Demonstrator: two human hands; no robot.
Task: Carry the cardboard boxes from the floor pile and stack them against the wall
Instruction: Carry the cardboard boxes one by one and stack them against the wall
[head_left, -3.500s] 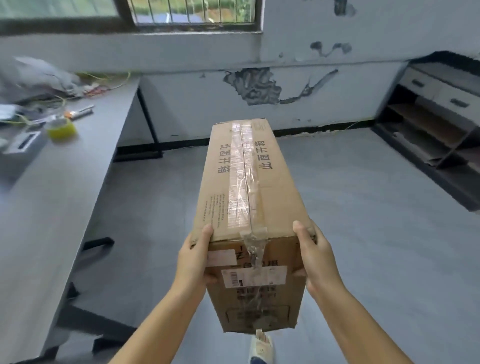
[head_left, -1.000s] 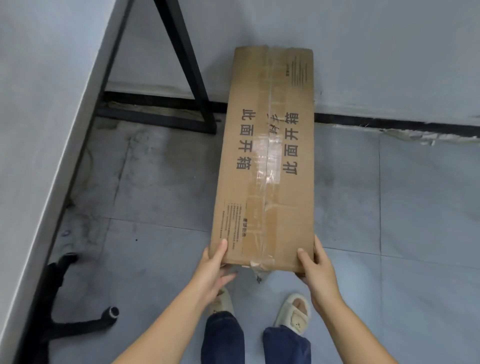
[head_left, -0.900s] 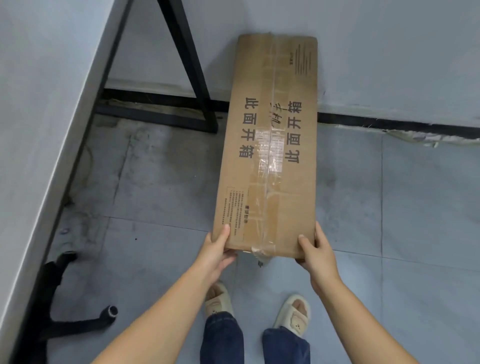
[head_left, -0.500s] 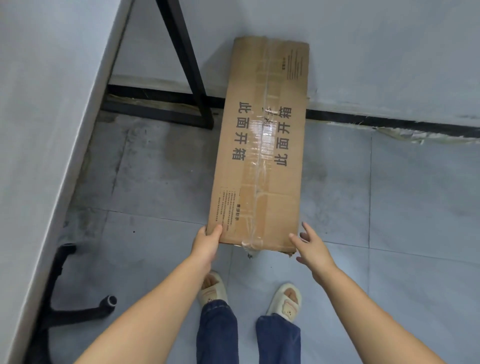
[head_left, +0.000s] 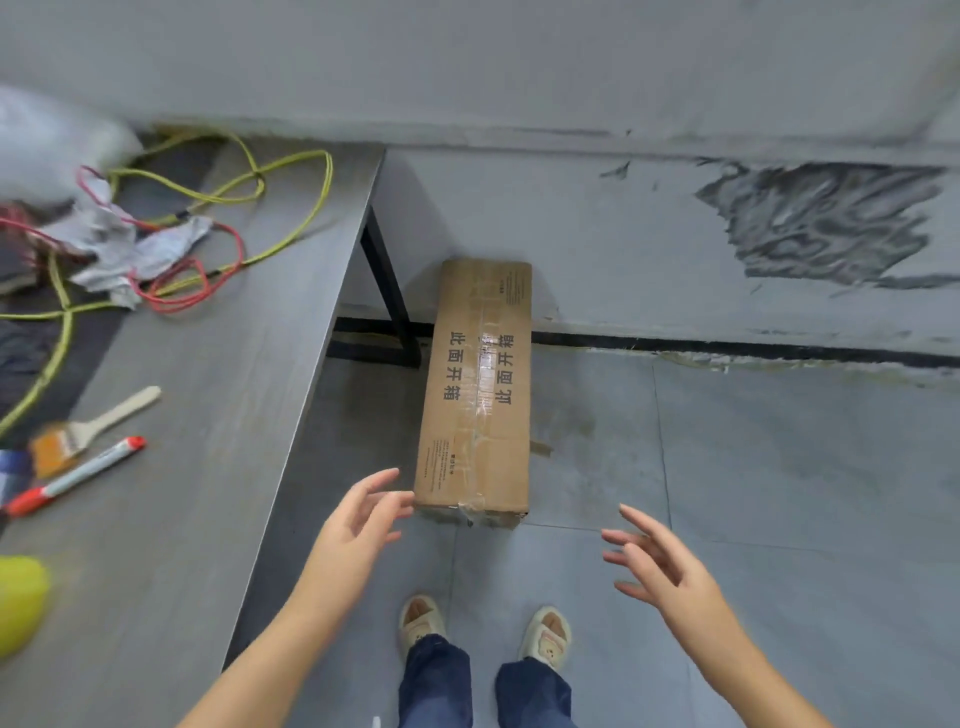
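Hands (head_left: 363, 525) released box (head_left: 475, 389); grey tile floor (head_left: 779, 493).

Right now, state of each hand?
Left hand: open, fingers spread, holding nothing, beside the cardboard box.
Right hand: open, fingers spread, holding nothing.

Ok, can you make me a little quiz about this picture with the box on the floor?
1. True or false: the left hand grips the long brown cardboard box.
2. Which lies nearest the red-capped white marker on the grey wooden table? A) paintbrush with pale handle B) looped yellow cable
3. The box's far end sits at the grey ____.

Key: 1 false, both hands are open, right hand too. 2 A. 3 wall.
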